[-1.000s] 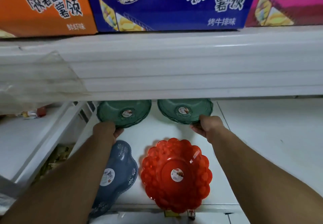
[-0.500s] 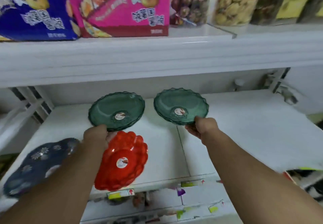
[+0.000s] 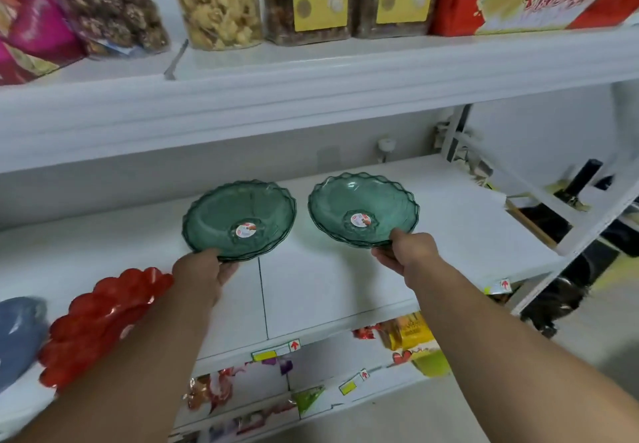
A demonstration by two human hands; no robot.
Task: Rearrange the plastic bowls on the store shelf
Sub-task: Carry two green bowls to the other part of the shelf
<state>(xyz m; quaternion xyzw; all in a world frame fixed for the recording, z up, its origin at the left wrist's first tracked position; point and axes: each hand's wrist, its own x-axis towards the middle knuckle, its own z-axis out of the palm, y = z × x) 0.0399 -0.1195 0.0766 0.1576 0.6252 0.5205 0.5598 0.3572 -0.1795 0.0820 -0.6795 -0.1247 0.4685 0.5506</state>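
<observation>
Presently the left hand (image 3: 204,275) and right hand (image 3: 408,252) each grip a green bowl (image 3: 238,217) (image 3: 363,209) by its near rim above the shelf (image 3: 449,221), neither yet set down, while the red bowl (image 3: 100,318) and blue bowl (image 3: 17,332) rest at the shelf's left end.

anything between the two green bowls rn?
Nothing. In the head view the gap between the left green bowl and the right green bowl shows only bare white shelf; their rims don't touch.
</observation>
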